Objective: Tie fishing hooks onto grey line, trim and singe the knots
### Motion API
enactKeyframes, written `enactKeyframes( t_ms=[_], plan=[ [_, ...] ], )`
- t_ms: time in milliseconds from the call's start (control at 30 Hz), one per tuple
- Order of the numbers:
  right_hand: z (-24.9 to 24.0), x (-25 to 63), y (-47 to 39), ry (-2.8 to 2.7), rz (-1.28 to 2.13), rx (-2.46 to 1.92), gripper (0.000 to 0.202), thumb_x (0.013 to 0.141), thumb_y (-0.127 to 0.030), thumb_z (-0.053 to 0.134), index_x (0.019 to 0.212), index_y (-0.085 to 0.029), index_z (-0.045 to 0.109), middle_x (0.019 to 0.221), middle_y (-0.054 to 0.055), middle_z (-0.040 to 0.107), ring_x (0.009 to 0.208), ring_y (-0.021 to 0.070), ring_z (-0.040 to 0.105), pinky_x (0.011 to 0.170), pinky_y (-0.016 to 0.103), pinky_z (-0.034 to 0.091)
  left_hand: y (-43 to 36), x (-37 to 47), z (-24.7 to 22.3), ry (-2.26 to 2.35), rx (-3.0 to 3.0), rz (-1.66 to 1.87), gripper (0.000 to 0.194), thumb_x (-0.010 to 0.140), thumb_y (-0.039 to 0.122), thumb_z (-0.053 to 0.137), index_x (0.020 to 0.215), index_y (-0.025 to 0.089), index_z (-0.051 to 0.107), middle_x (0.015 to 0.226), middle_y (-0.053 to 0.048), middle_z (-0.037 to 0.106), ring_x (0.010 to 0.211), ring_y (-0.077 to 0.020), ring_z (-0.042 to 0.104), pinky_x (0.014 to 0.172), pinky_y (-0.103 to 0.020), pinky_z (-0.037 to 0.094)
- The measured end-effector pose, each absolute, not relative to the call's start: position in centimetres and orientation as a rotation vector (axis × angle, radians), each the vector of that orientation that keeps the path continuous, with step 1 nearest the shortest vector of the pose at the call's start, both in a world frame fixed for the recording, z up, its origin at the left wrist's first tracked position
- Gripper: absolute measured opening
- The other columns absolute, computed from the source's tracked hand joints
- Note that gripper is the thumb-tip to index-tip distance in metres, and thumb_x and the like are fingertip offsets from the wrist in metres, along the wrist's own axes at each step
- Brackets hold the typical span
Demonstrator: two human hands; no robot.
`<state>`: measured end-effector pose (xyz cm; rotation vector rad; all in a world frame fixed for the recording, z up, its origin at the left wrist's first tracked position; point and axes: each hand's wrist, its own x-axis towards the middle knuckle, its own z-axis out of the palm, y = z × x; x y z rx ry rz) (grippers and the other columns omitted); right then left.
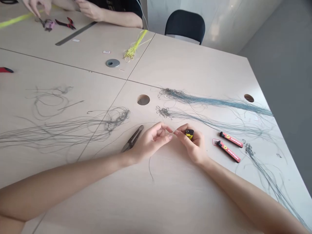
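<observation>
Starting at the left edge, a red-and-black tool lies on the tabletop. Beyond it, at the far side, a co-worker's hands are at work near a pair of red-handled pliers and a metal ruler. Nearer, loose coiled line lies above a bundle of grey lines, whose long axis runs sideways with the hooked ends toward the right. A yellow bundle sits farther back, beside a grey grommet.

Dark snips lie aslant just beside the person's left hand. This hand is partly curled, with thumb and forefinger drawn close together at a fine line; whether the tips fully close on it is too small to tell. The fine line is at the meeting point of both hands, above the tabletop; its direction there cannot be made out. A loose dark strand extends from below the left hand toward the person.

The right hand pinches with thumb and forefinger at the fine line, the other fingers folded around a yellow-and-black lighter. The lighter's black end points up; its lower part is hidden in the palm.

Farther right, a blue bundle runs sideways, hooked ends leftward. Two red lighters lie aslant, near another hooked bundle.
</observation>
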<state>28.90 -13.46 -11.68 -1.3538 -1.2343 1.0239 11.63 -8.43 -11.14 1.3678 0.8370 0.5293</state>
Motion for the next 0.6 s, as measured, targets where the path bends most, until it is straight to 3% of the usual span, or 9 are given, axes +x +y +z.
enactKeyframes(
  t_ms=[300, 600],
  plan=[
    [-12.16, 29.47, -13.92, -1.4, 1.019, -1.304, 0.015, 0.091, -0.027, 0.061, 0.079, -0.019, 0.06, 0.059, -0.005, 0.049, 0.051, 0.0087, 0.038, 0.049, 0.025, 0.027, -8.3, 11.36, -11.35, 0.844, 1.425, 0.476, 0.02, 0.09, 0.039, 0.058, 0.09, 0.019, 0.058, 0.064, 0.006, 0.041, 0.058, -0.0089, 0.039, 0.053, -0.02, 0.034],
    [-11.94, 29.3, -14.02, -1.571, 0.94, -1.26, 0.006, 0.084, -0.016, 0.058, 0.08, -0.02, 0.06, 0.061, -0.004, 0.055, 0.05, 0.0087, 0.042, 0.047, 0.024, 0.031, -8.41, 11.19, -11.55, 0.833, 1.449, 0.467, 0.018, 0.091, 0.036, 0.053, 0.086, 0.02, 0.051, 0.064, 0.006, 0.04, 0.055, -0.0082, 0.035, 0.049, -0.02, 0.029]
  ],
)
